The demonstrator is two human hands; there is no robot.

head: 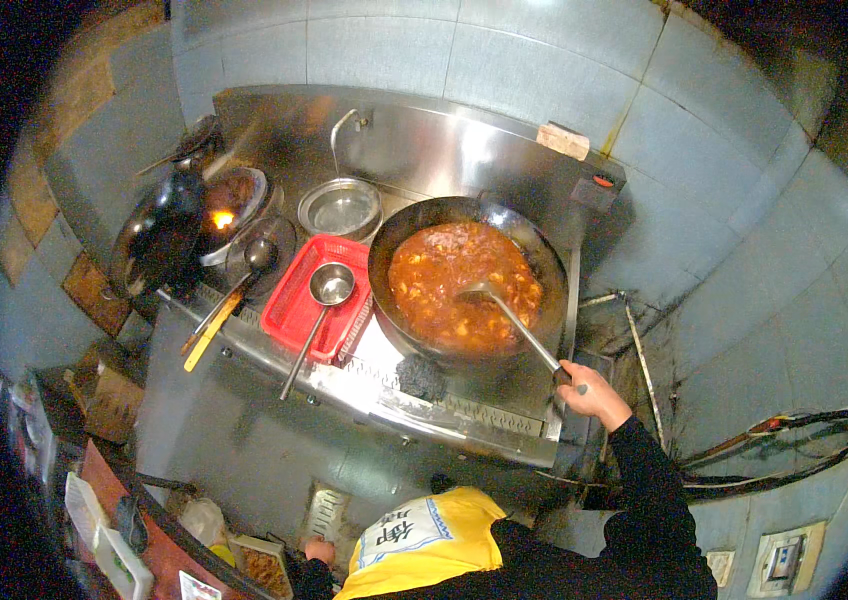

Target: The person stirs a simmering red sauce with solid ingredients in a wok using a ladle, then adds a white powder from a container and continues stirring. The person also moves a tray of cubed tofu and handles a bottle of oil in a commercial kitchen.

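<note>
My right hand (590,390) grips the dark handle of a long steel wok spatula (518,322). Its blade end dips into a reddish-orange stew (461,277) with pale chunks. The stew fills much of a large black wok (555,277) on the right of a stainless steel range (499,375). My left hand (320,551) hangs low beside the yellow apron (439,525); its fingers look curled, and whether it holds anything does not show. A dark clump of wire scourer (420,377) rests at the wok's front.
Left of the wok, a ladle (332,284) lies across a red plastic basket (296,315). Behind it stands a round metal pot (340,208) under a curved tap (335,135). Farther left, flame shows at a burner (222,219) beside a strainer (260,251). Cables (784,457) run along the right wall.
</note>
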